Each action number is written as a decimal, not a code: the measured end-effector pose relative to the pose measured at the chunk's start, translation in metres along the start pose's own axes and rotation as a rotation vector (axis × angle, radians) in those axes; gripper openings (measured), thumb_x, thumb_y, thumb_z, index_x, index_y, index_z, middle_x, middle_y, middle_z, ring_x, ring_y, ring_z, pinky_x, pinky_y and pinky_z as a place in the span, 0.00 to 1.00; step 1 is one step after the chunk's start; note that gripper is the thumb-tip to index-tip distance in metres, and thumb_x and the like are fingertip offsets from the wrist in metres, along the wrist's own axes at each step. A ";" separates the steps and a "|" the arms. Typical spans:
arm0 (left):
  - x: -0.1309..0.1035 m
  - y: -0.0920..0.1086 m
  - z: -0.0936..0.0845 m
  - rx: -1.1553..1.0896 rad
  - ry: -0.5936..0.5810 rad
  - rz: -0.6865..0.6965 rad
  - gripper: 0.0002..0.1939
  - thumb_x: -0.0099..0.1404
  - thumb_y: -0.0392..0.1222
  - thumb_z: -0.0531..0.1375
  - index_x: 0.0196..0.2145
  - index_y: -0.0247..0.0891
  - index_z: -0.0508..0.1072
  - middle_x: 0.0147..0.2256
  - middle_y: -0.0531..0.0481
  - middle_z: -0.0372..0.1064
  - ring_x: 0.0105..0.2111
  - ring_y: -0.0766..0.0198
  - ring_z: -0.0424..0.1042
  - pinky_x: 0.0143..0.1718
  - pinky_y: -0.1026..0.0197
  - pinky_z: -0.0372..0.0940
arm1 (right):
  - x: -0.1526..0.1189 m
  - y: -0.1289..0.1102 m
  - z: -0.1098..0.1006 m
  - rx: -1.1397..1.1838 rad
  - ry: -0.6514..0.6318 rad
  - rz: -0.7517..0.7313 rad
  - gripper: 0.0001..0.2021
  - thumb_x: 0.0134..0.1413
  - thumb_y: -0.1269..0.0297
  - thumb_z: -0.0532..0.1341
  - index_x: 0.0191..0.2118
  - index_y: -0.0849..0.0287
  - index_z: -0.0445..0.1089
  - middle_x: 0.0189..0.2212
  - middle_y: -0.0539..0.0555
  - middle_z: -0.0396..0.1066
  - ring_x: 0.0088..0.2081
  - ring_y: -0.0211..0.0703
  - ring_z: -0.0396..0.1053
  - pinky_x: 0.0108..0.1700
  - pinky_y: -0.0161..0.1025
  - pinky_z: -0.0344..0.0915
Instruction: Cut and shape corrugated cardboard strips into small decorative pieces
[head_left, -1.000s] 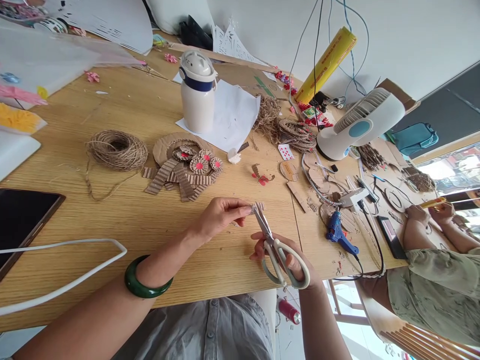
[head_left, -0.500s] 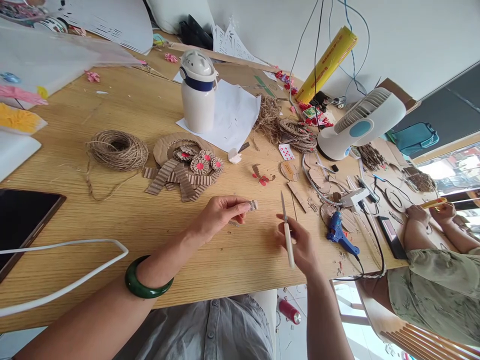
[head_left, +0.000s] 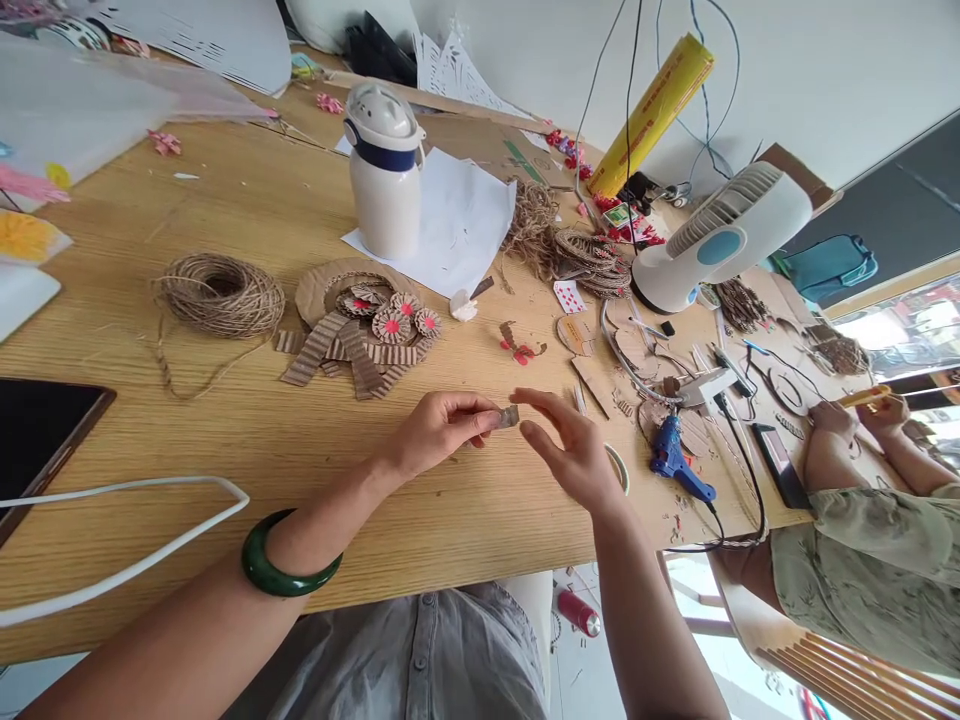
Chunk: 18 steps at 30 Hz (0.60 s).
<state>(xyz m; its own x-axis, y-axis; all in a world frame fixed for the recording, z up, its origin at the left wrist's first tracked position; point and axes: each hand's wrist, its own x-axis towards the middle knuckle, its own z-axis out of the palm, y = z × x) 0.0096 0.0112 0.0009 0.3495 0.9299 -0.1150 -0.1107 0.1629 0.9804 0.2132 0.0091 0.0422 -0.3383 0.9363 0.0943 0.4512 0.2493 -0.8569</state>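
My left hand (head_left: 457, 430), with a green bangle (head_left: 289, 565) on its wrist, pinches a small brownish-grey piece of corrugated cardboard (head_left: 510, 416) between thumb and finger. Just right of that piece is my right hand (head_left: 566, 445), its thumb and fingers apart and nothing between them. Scissors lie partly hidden behind the right hand; their pale handle (head_left: 619, 468) shows beside it. Beyond my hands rests a cardboard wreath (head_left: 311, 290) with corrugated strips and rolled flowers (head_left: 391, 325) with red centres. Red scraps with brown bits (head_left: 521, 345) lie nearby.
Left stands a coil of twine (head_left: 221, 295), with a tablet (head_left: 45, 440) and a white cable (head_left: 127, 487). A white bottle (head_left: 386, 200) is behind. Rightward are a blue glue gun (head_left: 679, 462), cardboard cutouts and a fan (head_left: 724, 235). Another person's hands (head_left: 836, 420) work at far right.
My right hand has put the scissors down on the table and moved left, its fingers now close to the cardboard piece. My left hand still pinches the piece. The view has shifted slightly.
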 end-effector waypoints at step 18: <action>0.003 0.004 -0.012 0.640 0.685 0.551 0.09 0.68 0.41 0.59 0.41 0.38 0.79 0.41 0.44 0.77 0.43 0.58 0.74 0.48 0.55 0.69 | 0.052 0.034 0.029 0.662 -0.025 0.365 0.13 0.45 0.55 0.72 0.31 0.57 0.74 0.29 0.48 0.72 0.29 0.38 0.71 0.37 0.38 0.71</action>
<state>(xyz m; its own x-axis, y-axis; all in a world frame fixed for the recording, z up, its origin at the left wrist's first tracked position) -0.0007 0.0189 0.0024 -0.2145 0.8414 0.4961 0.4812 -0.3509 0.8033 0.1872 0.0590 0.0038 -0.2844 0.9231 -0.2589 -0.0494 -0.2837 -0.9576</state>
